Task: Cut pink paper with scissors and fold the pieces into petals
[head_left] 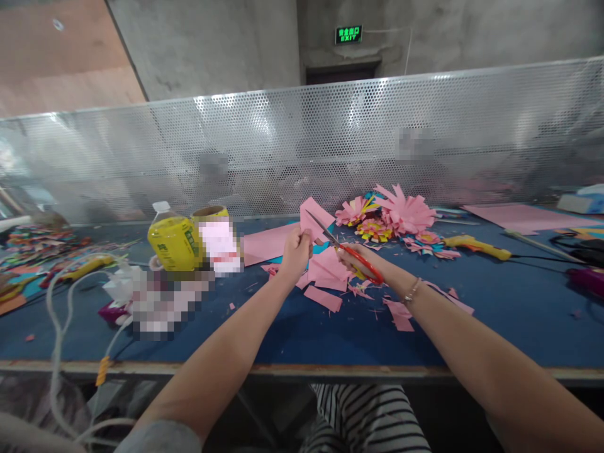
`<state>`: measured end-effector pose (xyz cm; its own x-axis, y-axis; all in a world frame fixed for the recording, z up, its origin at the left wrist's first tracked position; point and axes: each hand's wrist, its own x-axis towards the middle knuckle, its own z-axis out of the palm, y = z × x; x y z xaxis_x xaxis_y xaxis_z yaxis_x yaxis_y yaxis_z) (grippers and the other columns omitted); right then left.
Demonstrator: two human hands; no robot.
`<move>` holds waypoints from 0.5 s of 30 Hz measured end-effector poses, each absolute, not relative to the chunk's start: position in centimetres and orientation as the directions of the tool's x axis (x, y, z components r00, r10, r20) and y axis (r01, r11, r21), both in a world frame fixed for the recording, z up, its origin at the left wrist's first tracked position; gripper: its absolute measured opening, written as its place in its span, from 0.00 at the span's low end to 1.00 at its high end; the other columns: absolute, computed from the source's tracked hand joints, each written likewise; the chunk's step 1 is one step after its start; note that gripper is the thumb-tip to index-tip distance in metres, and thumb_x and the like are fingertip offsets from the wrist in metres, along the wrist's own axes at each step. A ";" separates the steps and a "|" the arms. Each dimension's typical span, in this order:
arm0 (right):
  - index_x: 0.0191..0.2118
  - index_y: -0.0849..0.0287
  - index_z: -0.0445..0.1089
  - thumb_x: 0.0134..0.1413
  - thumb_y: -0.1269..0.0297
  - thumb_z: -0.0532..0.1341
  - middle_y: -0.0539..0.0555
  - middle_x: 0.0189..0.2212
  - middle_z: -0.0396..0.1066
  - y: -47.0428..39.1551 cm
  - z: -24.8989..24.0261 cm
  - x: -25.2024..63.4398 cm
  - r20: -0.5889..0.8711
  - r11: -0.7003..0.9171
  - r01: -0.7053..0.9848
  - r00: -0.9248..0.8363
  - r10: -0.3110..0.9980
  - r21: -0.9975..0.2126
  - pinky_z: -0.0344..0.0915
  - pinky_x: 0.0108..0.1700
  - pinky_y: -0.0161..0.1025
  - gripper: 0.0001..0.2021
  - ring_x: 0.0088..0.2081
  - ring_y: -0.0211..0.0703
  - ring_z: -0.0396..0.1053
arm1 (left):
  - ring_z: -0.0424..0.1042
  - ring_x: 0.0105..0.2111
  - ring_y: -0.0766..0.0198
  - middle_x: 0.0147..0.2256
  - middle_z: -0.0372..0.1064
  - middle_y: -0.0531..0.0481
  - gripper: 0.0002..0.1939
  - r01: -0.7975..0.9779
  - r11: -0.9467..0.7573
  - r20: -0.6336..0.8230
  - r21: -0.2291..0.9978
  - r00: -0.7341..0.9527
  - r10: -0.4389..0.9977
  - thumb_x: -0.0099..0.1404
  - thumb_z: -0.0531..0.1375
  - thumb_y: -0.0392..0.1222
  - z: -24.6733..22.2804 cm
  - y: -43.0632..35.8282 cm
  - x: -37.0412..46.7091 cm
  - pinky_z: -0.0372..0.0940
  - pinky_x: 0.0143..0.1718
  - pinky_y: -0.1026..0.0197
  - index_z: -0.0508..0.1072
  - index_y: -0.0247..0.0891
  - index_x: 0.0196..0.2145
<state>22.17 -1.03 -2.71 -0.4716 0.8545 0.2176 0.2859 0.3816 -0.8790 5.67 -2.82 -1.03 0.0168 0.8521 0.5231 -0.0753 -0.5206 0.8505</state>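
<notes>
My left hand [298, 253] is closed on a piece of pink paper [317, 212], which stands up above the fingers. In my right hand [353, 259] is a pair of scissors [370, 267] with red handles, its blades pointing up and left across the pink paper. Whether the blades are parted is hard to make out. Beneath both hands lie loose pink paper pieces [329, 269] and small scraps. A larger pink sheet [271, 243] rests just left of my left hand, over some blue paper. Pink paper flowers [408, 211] with yellow parts are heaped beyond my right hand.
A yellow-labelled bottle [173, 242] and a roll of tape [210, 212] stand at left. A yellow glue gun [479, 246] lies at right, its cord trailing off. White cables [55, 340] hang over the left table edge. A perforated metal screen [283, 145] closes the back.
</notes>
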 end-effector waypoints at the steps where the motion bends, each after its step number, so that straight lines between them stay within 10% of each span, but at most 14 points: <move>1: 0.21 0.60 0.56 0.42 0.48 0.53 0.45 0.15 0.53 -1.0 -2.7 22.2 0.233 0.399 0.303 -0.462 0.856 -0.866 0.50 0.18 0.30 0.18 0.16 0.29 0.52 | 0.41 0.12 0.77 0.13 0.39 0.61 0.14 -0.073 -0.516 0.519 0.853 0.013 0.855 0.59 0.48 0.47 -1.0 -2.9 5.7 0.39 0.14 0.69 0.61 0.35 0.23; 15: 0.21 0.60 0.58 0.39 0.52 0.57 0.46 0.15 0.55 -2.8 -0.9 21.4 0.197 0.354 0.478 -0.347 0.917 -0.804 0.53 0.17 0.29 0.15 0.15 0.29 0.53 | 0.39 0.11 0.77 0.12 0.38 0.61 0.14 -0.144 -0.468 0.476 0.872 0.024 0.879 0.59 0.47 0.47 -1.1 -2.5 5.7 0.39 0.13 0.69 0.61 0.35 0.23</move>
